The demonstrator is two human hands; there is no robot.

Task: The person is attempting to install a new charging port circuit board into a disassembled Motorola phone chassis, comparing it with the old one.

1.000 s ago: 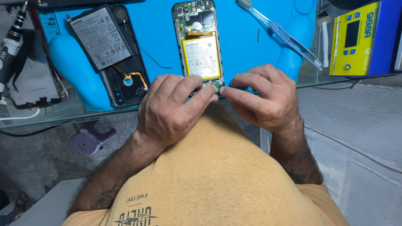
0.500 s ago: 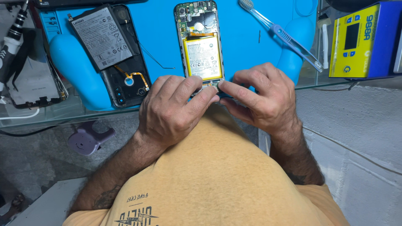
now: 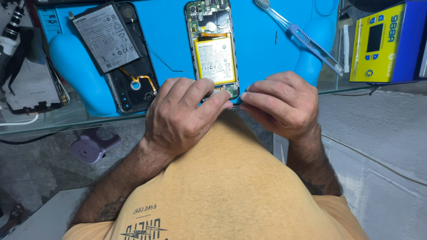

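While your left hand (image 3: 180, 118) and right hand (image 3: 284, 104) meet at the near end of the opened phone (image 3: 212, 49), the fingers of both curl down onto its bottom edge, fingertips close together; whether they pinch a small part or tool there you cannot tell, since the knuckles hide it. The phone lies back-off on the blue mat (image 3: 258, 44) at the near edge of the glass table (image 3: 66, 122), its battery (image 3: 215, 60) and green board showing. Judge it as light and stiff in the frame but fragile inside: the flex cable and board will not stand prying or pressure, and the battery should not be bent or pierced. Hold it by the side rails, not the exposed parts. To your left lies a second open phone (image 3: 133, 75) with a loose battery (image 3: 106, 38) resting on it; a toothbrush (image 3: 302, 35) lies to the right, near a yellow box (image 3: 378, 42).
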